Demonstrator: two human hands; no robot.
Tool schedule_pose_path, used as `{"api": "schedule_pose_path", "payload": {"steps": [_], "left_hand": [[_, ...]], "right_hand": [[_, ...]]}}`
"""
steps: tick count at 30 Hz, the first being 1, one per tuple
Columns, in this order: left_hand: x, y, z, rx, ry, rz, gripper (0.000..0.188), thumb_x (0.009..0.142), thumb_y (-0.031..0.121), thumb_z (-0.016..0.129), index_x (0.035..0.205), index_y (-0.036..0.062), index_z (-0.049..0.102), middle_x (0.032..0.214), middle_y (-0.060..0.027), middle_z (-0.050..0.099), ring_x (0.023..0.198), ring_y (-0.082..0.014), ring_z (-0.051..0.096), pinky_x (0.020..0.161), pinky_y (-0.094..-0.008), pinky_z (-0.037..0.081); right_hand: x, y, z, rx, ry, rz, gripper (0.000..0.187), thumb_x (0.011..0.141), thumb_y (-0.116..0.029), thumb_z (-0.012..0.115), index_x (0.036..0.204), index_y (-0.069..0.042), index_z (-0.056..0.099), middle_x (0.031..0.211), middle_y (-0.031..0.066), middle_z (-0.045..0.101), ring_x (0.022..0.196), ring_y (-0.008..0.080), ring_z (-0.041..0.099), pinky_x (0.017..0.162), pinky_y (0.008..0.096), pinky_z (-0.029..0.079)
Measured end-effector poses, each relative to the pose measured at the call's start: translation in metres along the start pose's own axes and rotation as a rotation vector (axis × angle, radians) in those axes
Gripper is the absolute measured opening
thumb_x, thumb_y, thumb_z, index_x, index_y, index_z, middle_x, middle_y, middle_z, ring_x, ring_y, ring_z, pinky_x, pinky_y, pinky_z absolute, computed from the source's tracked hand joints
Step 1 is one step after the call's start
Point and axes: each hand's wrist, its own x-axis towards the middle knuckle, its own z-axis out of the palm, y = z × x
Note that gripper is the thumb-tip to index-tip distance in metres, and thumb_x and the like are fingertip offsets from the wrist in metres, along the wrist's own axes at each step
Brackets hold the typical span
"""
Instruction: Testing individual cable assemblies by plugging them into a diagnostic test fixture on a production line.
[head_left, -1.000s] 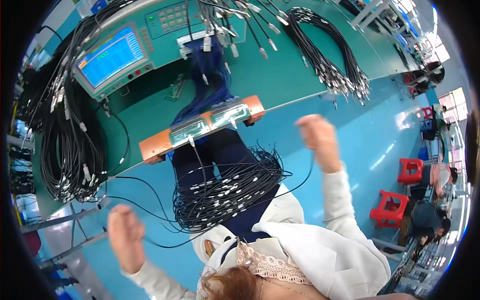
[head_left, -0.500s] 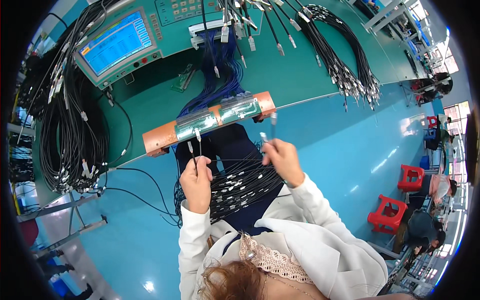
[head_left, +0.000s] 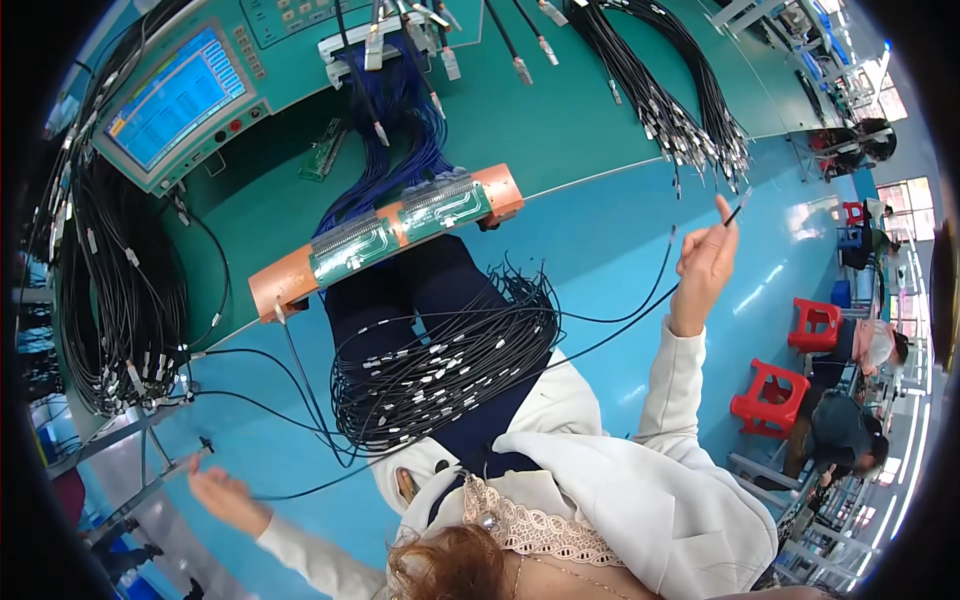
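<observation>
Head view, held cable: a thin black cable (head_left: 736, 213), its tip showing past the fingers of the right hand (head_left: 706, 262).
Right grip: fingers clamped just behind that tip.
Left grip: the left hand (head_left: 228, 495) is out to the left, blurred; a thin strand (head_left: 300, 495) runs up to it, but I cannot tell whether the fingers close on it.
Cable feel: probably light and springy, with a smooth jacket; the connector end looks the fragile part.
Best hold: likely the jacket right behind the connector.
Tip direction: up and rightward, away from the body.
Long axis: below the right hand, a strand slopes down-left into the cable bundle (head_left: 445, 385) across the lap (head_left: 372, 305), where it is lost.
</observation>
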Motion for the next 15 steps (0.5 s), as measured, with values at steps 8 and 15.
{"api": "schedule_pose_path", "payload": {"steps": [8, 15], "left_hand": [[-0.073, 0.093, 0.037, -0.54, -0.678, -0.318, 0.019, 0.096, 0.02, 0.046, 0.105, 0.0038, 0.05, 0.064, 0.0046, 0.036, 0.053, -0.0031, 0.03, 0.045, -0.0195, 0.023], [-0.136, 0.05, 0.187, -0.5, -1.112, -0.493, 0.023, 0.099, 0.021, 0.039, 0.103, 0.002, 0.051, 0.069, -0.0053, 0.057, 0.044, -0.0011, 0.026, 0.042, -0.0175, 0.025]], "right_hand": [[-0.08, -0.046, 0.068, 0.441, -0.907, 0.297, 0.026, 0.097, -0.016, 0.04, 0.114, -0.001, 0.052, 0.057, -0.007, 0.035, 0.047, 0.0022, 0.03, 0.041, 0.0185, 0.024], [-0.108, -0.013, 0.12, 0.625, -1.112, 0.734, 0.024, 0.099, -0.023, 0.038, 0.101, -0.003, 0.052, 0.053, -0.0071, 0.03, 0.043, 0.002, 0.021, 0.038, 0.0197, 0.018]]}}
